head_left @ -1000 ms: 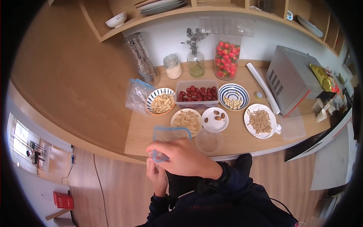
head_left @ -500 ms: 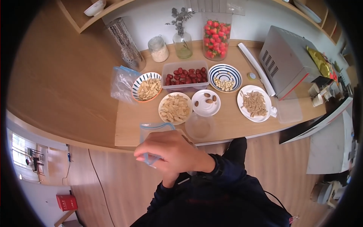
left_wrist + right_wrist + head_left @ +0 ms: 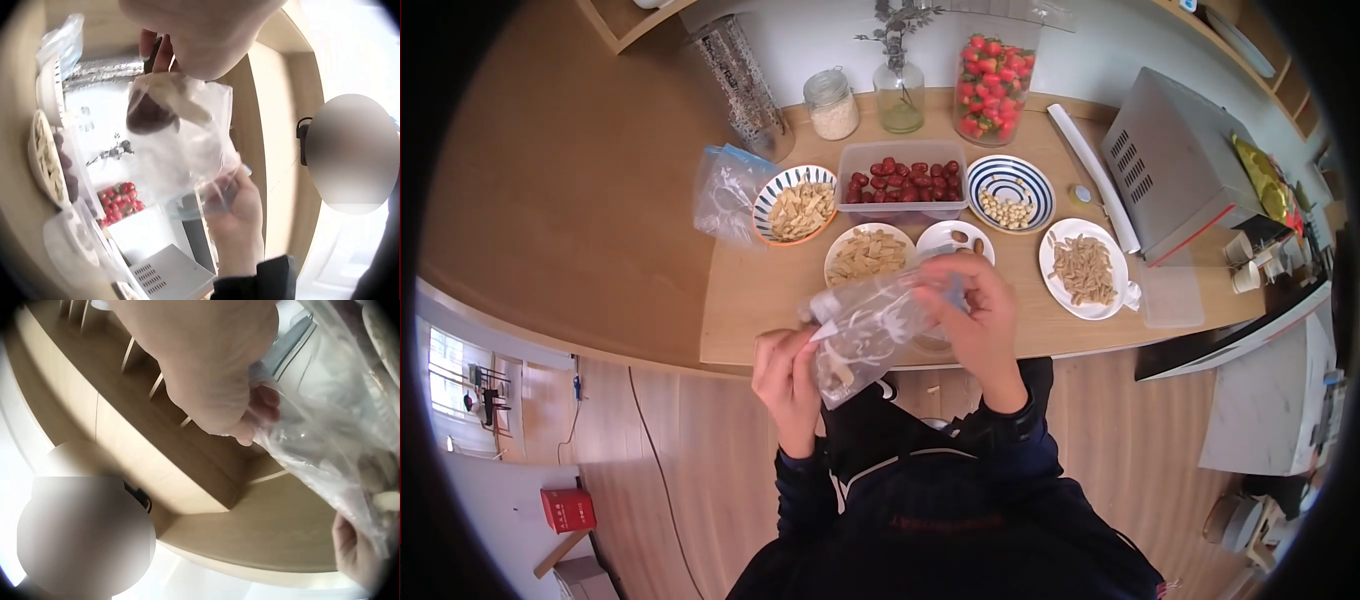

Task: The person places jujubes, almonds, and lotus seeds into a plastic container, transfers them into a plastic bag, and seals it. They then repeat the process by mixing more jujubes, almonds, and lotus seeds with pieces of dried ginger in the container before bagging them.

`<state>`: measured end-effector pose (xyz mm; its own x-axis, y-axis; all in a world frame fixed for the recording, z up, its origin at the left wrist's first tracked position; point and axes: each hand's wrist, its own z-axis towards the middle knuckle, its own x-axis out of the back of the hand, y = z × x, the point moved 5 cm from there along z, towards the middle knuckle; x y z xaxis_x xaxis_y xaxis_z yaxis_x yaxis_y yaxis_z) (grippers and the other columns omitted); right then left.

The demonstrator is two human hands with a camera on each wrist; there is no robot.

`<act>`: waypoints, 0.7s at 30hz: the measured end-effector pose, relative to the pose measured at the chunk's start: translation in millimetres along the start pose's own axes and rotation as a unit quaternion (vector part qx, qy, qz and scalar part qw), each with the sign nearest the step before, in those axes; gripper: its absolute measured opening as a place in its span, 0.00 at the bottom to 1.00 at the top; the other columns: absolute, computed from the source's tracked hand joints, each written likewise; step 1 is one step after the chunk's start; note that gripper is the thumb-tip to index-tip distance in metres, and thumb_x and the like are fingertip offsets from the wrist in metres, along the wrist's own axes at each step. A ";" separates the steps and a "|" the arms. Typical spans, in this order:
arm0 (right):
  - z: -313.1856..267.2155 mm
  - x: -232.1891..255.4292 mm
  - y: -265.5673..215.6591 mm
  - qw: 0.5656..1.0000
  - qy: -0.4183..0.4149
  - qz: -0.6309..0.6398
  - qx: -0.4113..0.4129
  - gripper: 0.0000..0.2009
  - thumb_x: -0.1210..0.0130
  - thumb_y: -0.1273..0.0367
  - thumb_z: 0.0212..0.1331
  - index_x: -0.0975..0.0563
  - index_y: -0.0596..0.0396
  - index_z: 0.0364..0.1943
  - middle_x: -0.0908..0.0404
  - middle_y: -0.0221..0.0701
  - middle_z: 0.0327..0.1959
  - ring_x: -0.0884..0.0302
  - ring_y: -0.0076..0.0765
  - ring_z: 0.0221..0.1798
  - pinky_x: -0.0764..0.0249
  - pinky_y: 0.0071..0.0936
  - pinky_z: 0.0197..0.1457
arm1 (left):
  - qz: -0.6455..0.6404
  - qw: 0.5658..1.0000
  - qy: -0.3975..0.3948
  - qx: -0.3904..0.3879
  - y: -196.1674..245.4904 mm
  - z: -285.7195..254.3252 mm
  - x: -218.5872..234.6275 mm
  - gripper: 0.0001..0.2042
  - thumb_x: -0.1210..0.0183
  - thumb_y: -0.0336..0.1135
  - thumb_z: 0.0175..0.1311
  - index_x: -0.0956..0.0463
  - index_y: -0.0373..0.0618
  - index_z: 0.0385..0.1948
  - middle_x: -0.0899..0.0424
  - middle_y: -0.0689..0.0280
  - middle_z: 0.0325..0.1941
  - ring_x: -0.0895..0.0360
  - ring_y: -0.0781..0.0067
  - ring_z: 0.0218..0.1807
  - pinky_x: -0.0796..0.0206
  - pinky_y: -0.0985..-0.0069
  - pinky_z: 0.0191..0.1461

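Observation:
Just past the counter's front edge, both hands hold a clear zip bag [image 3: 870, 335] stretched out sideways. My left hand [image 3: 785, 385] pinches its lower corner, where a dark red, date-like piece [image 3: 149, 115] and pale pieces [image 3: 389, 501] show through the plastic. At the blue zip [image 3: 290, 344] end, my right hand [image 3: 980, 330] grips the bag with fingers curled. Behind the bag are a bowl [image 3: 833, 263] of pale slices and a white plate [image 3: 935, 234] with a few almonds, partly covered by the bag and right hand.
Further back stand a box [image 3: 880, 213] of red dates, a blue-ringed plate [image 3: 1003, 175] with pale round pieces, and a striped bowl [image 3: 764, 205] of pale chunks. To the right are a plate [image 3: 1116, 302] of brown strips and a grey oven [image 3: 1185, 150]. Strawberries [image 3: 995, 85] fill a clear container.
The bag has gone from standing open under the right hand to stretched sideways. The right hand has moved right; the left hand now shows clearly at the bag's other end.

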<state>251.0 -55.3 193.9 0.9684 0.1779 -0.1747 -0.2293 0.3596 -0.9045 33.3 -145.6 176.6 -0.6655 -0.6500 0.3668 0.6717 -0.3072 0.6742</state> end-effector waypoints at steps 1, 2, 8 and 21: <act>-2.1 3.4 10.7 0.999 0.024 0.026 -0.015 0.13 0.35 0.75 0.62 0.21 0.55 0.50 0.14 0.27 0.37 0.20 0.16 0.36 0.25 0.16 0.29 | 0.010 1.000 -0.017 -0.010 -2.7 6.5 -1.6 0.05 0.36 0.21 0.61 0.16 0.38 0.37 0.21 0.59 0.34 0.23 0.62 0.38 0.32 0.72 0.43; -5.3 7.0 21.0 0.997 0.050 0.051 -0.030 0.14 0.35 0.75 0.63 0.22 0.55 0.51 0.14 0.26 0.38 0.20 0.15 0.36 0.25 0.15 0.29 | 0.020 0.999 -0.035 -0.021 -4.3 12.5 -4.4 0.06 0.35 0.21 0.59 0.15 0.39 0.37 0.21 0.59 0.33 0.24 0.61 0.37 0.32 0.70 0.43; -29.0 28.2 70.8 0.982 0.110 0.107 -0.107 0.13 0.38 0.74 0.66 0.24 0.56 0.53 0.15 0.28 0.38 0.21 0.14 0.33 0.26 0.15 0.30 | 0.091 0.979 -0.125 -0.133 15.7 43.9 -21.2 0.06 0.33 0.27 0.56 0.16 0.43 0.35 0.25 0.63 0.31 0.28 0.60 0.37 0.37 0.67 0.43; -46.9 62.2 87.6 0.965 0.170 0.084 -0.183 0.10 0.46 0.65 0.75 0.24 0.58 0.50 0.14 0.30 0.37 0.21 0.18 0.29 0.26 0.18 0.34 | 0.136 0.917 -0.268 -0.263 92.2 86.6 -50.3 0.05 0.32 0.31 0.55 0.16 0.45 0.32 0.23 0.65 0.31 0.25 0.60 0.38 0.37 0.66 0.46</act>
<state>295.7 -55.7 85.5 0.9109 -0.1282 -0.3922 -0.3963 -0.0076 -0.9181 100.5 -81.1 275.9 -0.4198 -0.3607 0.8329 0.8065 -0.5692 0.1600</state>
